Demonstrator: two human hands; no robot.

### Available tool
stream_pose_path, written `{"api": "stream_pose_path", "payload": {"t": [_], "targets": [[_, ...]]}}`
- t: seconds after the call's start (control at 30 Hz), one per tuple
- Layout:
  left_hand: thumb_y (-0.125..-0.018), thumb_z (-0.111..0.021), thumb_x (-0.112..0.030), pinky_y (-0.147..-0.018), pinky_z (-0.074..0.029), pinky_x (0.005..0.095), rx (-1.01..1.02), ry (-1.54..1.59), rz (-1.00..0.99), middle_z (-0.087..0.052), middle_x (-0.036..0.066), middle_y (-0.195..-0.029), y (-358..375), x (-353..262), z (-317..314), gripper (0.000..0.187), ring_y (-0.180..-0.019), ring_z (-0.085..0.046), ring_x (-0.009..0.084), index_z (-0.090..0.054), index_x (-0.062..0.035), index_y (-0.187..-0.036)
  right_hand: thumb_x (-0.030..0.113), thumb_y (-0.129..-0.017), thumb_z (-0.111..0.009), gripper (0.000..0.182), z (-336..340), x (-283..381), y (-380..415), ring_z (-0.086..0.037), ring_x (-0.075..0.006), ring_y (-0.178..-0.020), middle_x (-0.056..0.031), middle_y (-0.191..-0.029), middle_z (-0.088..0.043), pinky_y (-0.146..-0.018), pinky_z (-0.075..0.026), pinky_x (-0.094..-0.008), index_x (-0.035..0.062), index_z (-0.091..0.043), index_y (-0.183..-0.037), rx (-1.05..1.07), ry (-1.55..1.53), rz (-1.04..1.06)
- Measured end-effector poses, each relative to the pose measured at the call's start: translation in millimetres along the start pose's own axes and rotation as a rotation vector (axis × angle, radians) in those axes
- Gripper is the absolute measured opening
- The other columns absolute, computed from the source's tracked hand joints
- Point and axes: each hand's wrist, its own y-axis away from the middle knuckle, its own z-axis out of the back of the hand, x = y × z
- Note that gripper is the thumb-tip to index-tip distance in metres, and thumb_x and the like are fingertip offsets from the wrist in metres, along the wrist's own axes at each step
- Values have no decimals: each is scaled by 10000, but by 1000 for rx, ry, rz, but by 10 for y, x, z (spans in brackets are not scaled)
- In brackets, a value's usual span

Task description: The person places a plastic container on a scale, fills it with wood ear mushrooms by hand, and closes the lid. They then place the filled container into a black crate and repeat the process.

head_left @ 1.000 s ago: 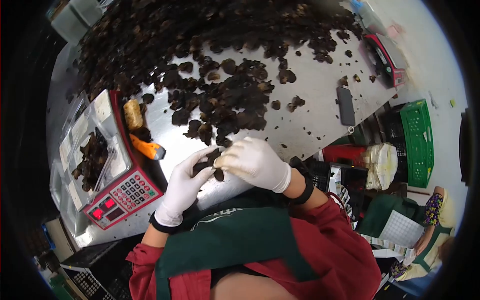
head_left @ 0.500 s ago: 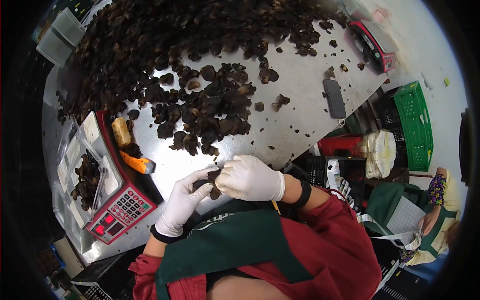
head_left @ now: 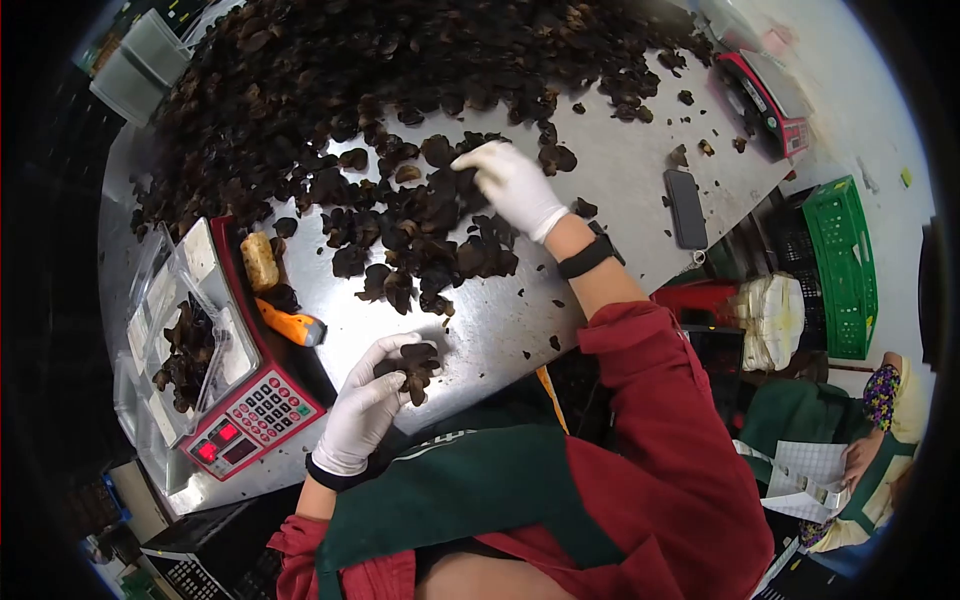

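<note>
The gloved left hand (head_left: 365,408) pinches a dark ruffled piece (head_left: 418,370) between thumb and fingers. Beside it, a clear container (head_left: 212,322) on the red scale (head_left: 262,410) holds dark pieces. Farther out, the right hand (head_left: 515,190) reaches over a loose cluster (head_left: 425,225), fingers slightly bent; I cannot tell whether they grip. Pale boxes (head_left: 140,65) stand beyond.

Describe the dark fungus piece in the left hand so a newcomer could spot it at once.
On the steel table, find the red scale with the lit display, at picture left. To its right, the white-gloved left hand pinches the dark fungus piece. Unlike the loose pieces beyond, it is held in that glove.
</note>
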Motion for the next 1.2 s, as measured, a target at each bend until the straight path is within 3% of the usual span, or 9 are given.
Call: {"api": "stream_pose_path", "payload": {"t": [0.07, 0.27, 0.4, 0.5, 0.6, 0.77, 0.93, 1.07, 1.2], "targets": [[-892, -586, -151, -798, -485, 306, -2, -40, 7, -594, 182, -1258, 9, -2, 36, 464, -1037, -616, 224, -490, 11, -1317, 20, -846, -582, 228, 82, 3, -22, -630, -305, -909, -110, -951, -651, -874, -512, -372, 107, -699, -1022, -78, -124, -180], [-928, -564, -128, -752, -478, 282, -15, -51, 47, -627, 126, -1126, -49, -2, -2, 371, -861, -596, 159, -533, 13, -1270, 366, -840, -719, 422, 14, 381, 64, -481, -304, -1241, -80, -1317, -553, -1016, -427, -460, 187, -645, -1215, 105, 157, -35], [-930, -574, -123, -723, -465, 277, -9, -88, 35, -636, 97, -1065, -42, 0, -17, 354, -820, -586, 146, -545, 11, -1257, 308, -766, -781, 463, -201, 337, 88, -507, -268, -1225, -58, -1281, -574, -980, -467, -435, 217, -647, -1199, 111, 419, 111], [-926, -584, -121, -711, -456, 275, -38, -108, 18, -641, 76, -1033, 15, -53, -18, 341, -799, -575, 134, -561, 1, -1243, 163, -696, -801, 392, -135, 172, 148, -649, -203, -945, -10, -981, -626, -729, -559, -307, 214, -674, -1063, -38, 208, 88], [-924, -586, -118, -695, -452, 271, -80, -118, -1, -642, 58, -1008, 34, -104, 57, 314, -780, -569, 124, -584, -19, -1222, 72, -729, -758, 294, 12, 48, 111, -677, -259, -881, -65, -953, -668, -778, -556, -330, 141, -701, -1010, -80, -79, -108], [-938, -599, -166, -556, -354, 182, -302, -394, -56, -656, -13, -786, -98, -377, -28, 86, -633, -509, 24, -621, -90, -903, 171, -939, -671, 196, 290, 230, -117, -627, -106, -753, -13, -955, -705, -657, -511, -254, 10, -704, -1046, -84, -921, -707], [-871, -652, -37, -655, -451, 227, -346, -1209, -773, -627, 47, -857, -674, -453, -252, 114, -686, -556, 102, -639, -23, -983, 277, -977, -610, 256, 374, 396, 38, -483, -52, -549, 21, -826, -640, -417, -298, -217, 71, -686, -1110, -30, -1178, -890], [-780, -665, 3, -871, -531, 398, -73, -1818, -633, -588, 147, -1247, -1003, -390, -397, 506, -1107, -619, 334, -593, -117, -1266, 231, -986, -599, 158, 360, 495, 214, -478, -63, -519, 24, -721, -595, -405, -309, -216, 109, -652, -1072, -103, -1514, -1007], [-786, -635, 2, -832, -536, 413, -218, -1892, -478, -593, 146, -1109, -1116, -271, -331, 358, -993, -631, 357, -640, -103, -1129, 240, -996, -584, 138, 312, 502, 381, -459, -66, -485, 49, -629, -529, -416, -324, -233, 121, -646, -1027, -24, -1790, -928]]}}
